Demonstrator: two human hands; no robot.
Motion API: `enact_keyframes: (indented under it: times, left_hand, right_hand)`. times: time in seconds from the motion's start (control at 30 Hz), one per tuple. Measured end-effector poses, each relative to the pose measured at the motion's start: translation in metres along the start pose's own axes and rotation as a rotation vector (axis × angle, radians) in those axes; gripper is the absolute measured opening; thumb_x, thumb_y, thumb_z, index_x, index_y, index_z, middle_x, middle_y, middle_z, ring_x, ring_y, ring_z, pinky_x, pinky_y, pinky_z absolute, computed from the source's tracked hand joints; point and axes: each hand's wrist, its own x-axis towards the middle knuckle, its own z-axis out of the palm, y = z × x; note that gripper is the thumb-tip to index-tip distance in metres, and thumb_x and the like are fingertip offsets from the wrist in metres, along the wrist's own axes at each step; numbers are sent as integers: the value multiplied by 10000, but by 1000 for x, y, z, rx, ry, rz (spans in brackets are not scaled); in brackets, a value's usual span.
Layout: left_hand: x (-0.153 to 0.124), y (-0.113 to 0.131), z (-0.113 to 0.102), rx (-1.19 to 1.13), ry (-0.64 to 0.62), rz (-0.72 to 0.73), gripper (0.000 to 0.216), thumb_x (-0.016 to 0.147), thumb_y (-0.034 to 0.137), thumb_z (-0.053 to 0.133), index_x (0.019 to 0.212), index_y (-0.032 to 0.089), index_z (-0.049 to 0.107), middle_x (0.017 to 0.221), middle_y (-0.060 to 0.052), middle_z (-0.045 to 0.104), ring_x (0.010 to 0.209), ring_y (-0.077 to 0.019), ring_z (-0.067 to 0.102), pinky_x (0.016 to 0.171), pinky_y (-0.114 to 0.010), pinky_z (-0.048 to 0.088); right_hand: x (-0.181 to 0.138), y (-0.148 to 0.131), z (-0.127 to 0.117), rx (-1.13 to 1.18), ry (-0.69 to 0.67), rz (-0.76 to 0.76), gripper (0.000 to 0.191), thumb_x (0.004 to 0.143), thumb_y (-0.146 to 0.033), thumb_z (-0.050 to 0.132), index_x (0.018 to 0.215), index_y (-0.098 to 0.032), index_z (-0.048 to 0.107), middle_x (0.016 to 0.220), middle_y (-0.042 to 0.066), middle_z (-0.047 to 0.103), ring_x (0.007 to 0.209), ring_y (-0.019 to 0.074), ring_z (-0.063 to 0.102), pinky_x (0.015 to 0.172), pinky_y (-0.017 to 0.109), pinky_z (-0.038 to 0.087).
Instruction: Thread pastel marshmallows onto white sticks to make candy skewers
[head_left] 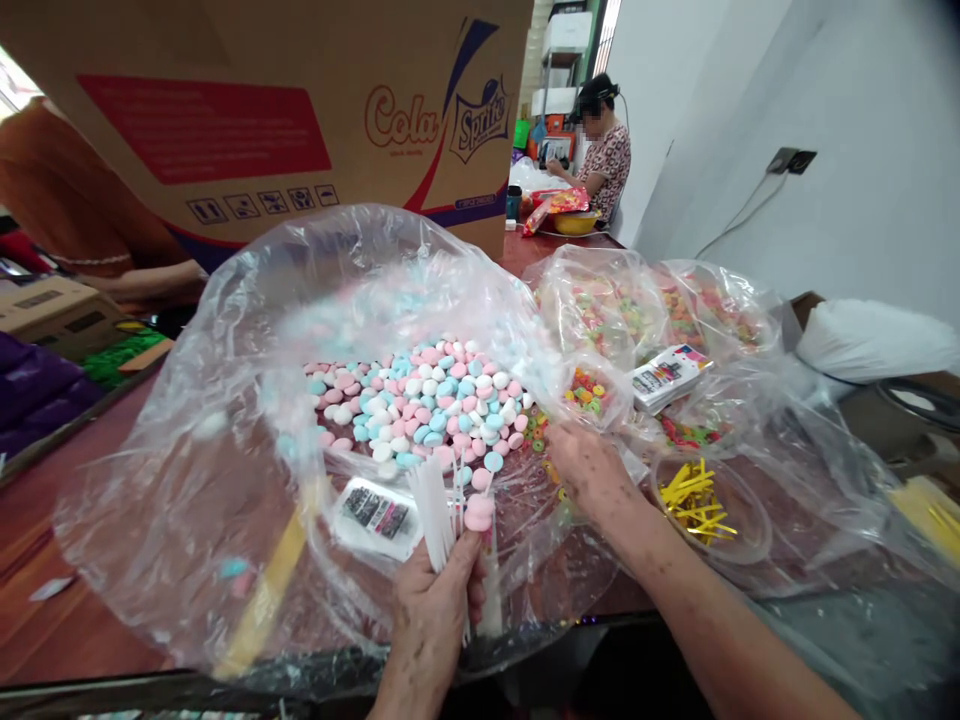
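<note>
My left hand (439, 605) is closed around a bundle of white sticks (433, 510). Pink marshmallow candies (479, 512) on a thin stick stand at its thumb. Beyond it, inside a large clear plastic bag (247, 300), lies a heap of pink, blue and white round candies (427, 400). My right hand (589, 465) is at the right edge of that heap, beside small ring-shaped gummies (535, 428). Its fingers are bent together, with the tips partly hidden, and what they hold cannot be made out. Printed labels (379, 515) lie left of my left hand.
Yellow twist ties (697, 502) fill a clear round tub at right. Bags of colourful gummies (600, 300) and a stack of printed cards (670, 376) lie behind. A large cardboard box (300, 120) stands at the back. A co-worker (606, 150) sits farther off; another person's arm (150, 285) shows left.
</note>
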Motion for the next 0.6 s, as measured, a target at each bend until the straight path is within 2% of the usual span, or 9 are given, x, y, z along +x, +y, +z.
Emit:
enact_keyframes:
  times: [0.1, 0.27, 0.4, 0.6]
  left_hand:
    - [-1, 1, 2, -18, -20, 23, 387, 659, 497, 739, 600, 157, 565, 464, 30, 554, 338, -100, 460, 305, -192, 355]
    - [-2, 1, 3, -9, -4, 23, 370, 664, 491, 734, 630, 161, 569, 458, 40, 550, 328, -96, 453, 290, -181, 330]
    - [-1, 0, 3, -16, -24, 11, 363, 669, 487, 726, 636, 167, 556, 461, 40, 552, 327, -91, 449, 289, -175, 323]
    - [0, 0, 1, 2, -51, 10, 354, 684, 483, 715, 656, 167, 558, 473, 45, 554, 330, -91, 447, 293, -181, 331]
  right_hand:
    - [2, 1, 6, -100, -47, -6, 272, 832, -21, 482, 927, -163, 693, 960, 135, 707, 853, 244, 674, 679, 285, 495]
    - [-3, -5, 9, -173, -62, -2, 330, 836, -20, 433, 976, -176, 688, 941, 145, 700, 845, 253, 664, 653, 295, 476]
    - [-1, -2, 10, -171, -77, -3, 330, 847, -40, 438, 1027, -170, 682, 915, 153, 699, 795, 261, 664, 636, 316, 463]
    - [-1, 6, 16, -128, -116, -54, 300, 839, -48, 463, 945, -190, 704, 888, 110, 699, 798, 238, 653, 661, 300, 449]
